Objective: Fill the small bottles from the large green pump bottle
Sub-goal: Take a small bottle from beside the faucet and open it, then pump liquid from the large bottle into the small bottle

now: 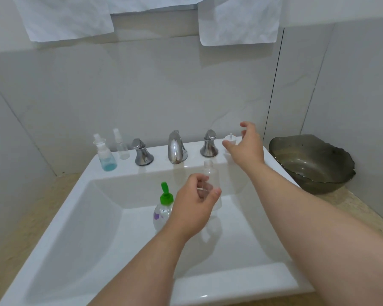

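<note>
Sink (75,217): white and square, set into the beige surface (20,217) in front of you.
Blue bottle (105,154): a small spray bottle with a little blue liquid at the bottom, upright on the far-left corner of the sink ledge.
Clear spray bottle (121,144): capped and upright, just to the right of the blue bottle and apart from it.
Left tap handle (142,152): chrome, on the ledge beside the clear spray bottle.
Green-capped bottle (163,208): stands in the basin with its flip lid up, just left of your left hand and partly hidden by it.
Spout (176,146): chrome, in the middle of the ledge.
Left hand (192,208): over the basin; your fingers are curled round the lower part of the open bottle.
Open bottle (211,173): small, clear and capless, held upright with its neck above your fingers.
Right tap handle (209,143): chrome, right of the spout.
White spray cap (230,140): on the ledge, between the right tap handle and your right hand.
Right hand (248,144): reaches to the ledge; your fingers are spread wide about the cap, and you cannot tell whether the thumb touches it.
Dark bowl (312,164): smoky glass, on the surface at the far right.
</note>
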Action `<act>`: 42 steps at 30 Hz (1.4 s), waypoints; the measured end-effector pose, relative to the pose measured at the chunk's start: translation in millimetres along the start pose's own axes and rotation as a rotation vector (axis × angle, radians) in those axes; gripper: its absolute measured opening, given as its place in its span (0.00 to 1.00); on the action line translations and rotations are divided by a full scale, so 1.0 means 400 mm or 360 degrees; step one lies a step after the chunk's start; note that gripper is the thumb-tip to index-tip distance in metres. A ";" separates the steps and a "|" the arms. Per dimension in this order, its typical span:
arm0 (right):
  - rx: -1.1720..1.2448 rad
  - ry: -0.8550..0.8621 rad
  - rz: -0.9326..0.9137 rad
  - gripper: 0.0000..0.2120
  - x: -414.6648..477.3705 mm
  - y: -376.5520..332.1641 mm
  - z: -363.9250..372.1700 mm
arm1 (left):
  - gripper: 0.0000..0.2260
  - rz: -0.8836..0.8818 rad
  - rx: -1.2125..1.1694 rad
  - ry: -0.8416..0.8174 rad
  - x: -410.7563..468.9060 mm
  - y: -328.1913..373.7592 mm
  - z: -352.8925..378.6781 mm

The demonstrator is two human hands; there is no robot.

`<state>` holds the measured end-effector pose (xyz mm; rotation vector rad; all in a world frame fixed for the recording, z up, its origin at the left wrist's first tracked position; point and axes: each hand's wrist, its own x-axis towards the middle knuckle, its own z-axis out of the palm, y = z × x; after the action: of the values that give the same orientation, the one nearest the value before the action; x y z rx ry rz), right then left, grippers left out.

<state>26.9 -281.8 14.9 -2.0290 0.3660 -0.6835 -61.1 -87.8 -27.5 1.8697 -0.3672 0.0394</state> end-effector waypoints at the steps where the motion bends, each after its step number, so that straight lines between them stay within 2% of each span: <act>1: 0.0002 0.0100 -0.0052 0.27 -0.008 -0.010 -0.013 | 0.14 0.0013 0.0010 0.0008 0.003 0.004 -0.001; 4: 0.0083 0.0354 -0.0154 0.16 -0.058 -0.049 -0.068 | 0.14 0.0036 0.0052 0.0012 -0.001 0.017 -0.004; 7: 0.0215 0.0279 -0.0074 0.07 -0.128 -0.078 -0.118 | 0.15 0.0040 0.0108 0.0004 -0.005 0.020 -0.006; 9: 0.0347 0.0167 0.0057 0.04 -0.186 -0.079 -0.141 | 0.16 0.0023 0.0123 -0.0004 -0.011 0.020 -0.007; 12: 0.0492 -0.0047 0.0304 0.10 -0.261 -0.067 -0.150 | 0.20 -0.0056 0.0110 -0.0030 -0.018 0.029 -0.010; 16: 0.0485 -0.0538 0.0600 0.25 -0.313 -0.072 -0.154 | 0.23 -0.0121 0.0133 0.0053 -0.040 0.051 -0.021; 19: 0.0563 -0.0736 0.0630 0.26 -0.321 -0.065 -0.152 | 0.23 -0.0103 0.0186 0.0029 -0.057 0.056 -0.022; 25: 0.0770 -0.0669 0.0750 0.27 -0.315 -0.056 -0.164 | 0.19 -0.0044 0.0281 0.0020 -0.076 0.085 -0.019; 27: 0.0853 -0.0595 0.0834 0.24 -0.310 -0.054 -0.164 | 0.13 0.0049 0.0373 0.0190 -0.089 0.102 -0.032; 29: 0.0859 -0.0517 0.0860 0.22 -0.302 -0.047 -0.163 | 0.10 0.0197 0.0516 0.0471 -0.098 0.120 -0.067; 30: 0.0816 -0.0494 0.0832 0.23 -0.298 -0.039 -0.160 | 0.11 0.0202 0.0579 0.0586 -0.096 0.127 -0.093; 32: 0.0671 -0.0480 0.0729 0.22 -0.298 -0.025 -0.147 | 0.11 0.0031 0.0736 0.0660 -0.080 0.133 -0.162; 33: 0.0605 -0.0505 0.0670 0.22 -0.297 -0.019 -0.134 | 0.11 -0.0092 0.0907 0.0609 -0.061 0.126 -0.199; 35: 0.0492 -0.0644 0.0580 0.22 -0.294 -0.019 -0.101 | 0.12 -0.0322 0.1363 0.0309 -0.013 0.100 -0.266; 37: 0.0331 -0.0863 0.0500 0.22 -0.283 -0.042 -0.083 | 0.14 -0.0450 0.1422 -0.0091 0.040 0.083 -0.304; 39: 0.0102 -0.1099 0.0412 0.23 -0.252 -0.070 -0.061 | 0.12 -0.0550 0.1048 -0.0357 0.087 0.072 -0.324; 41: -0.0101 -0.1343 0.0324 0.22 -0.217 -0.099 -0.056 | 0.10 -0.0665 0.0514 -0.0521 0.107 0.062 -0.334; 42: -0.0176 -0.1467 0.0295 0.21 -0.199 -0.107 -0.052 | 0.12 -0.0683 0.0283 -0.0611 0.112 0.051 -0.340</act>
<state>-49.9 -233.3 34.4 -2.1413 0.0357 0.4144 -2.8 23.0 45.4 2.0967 -0.2193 -0.6006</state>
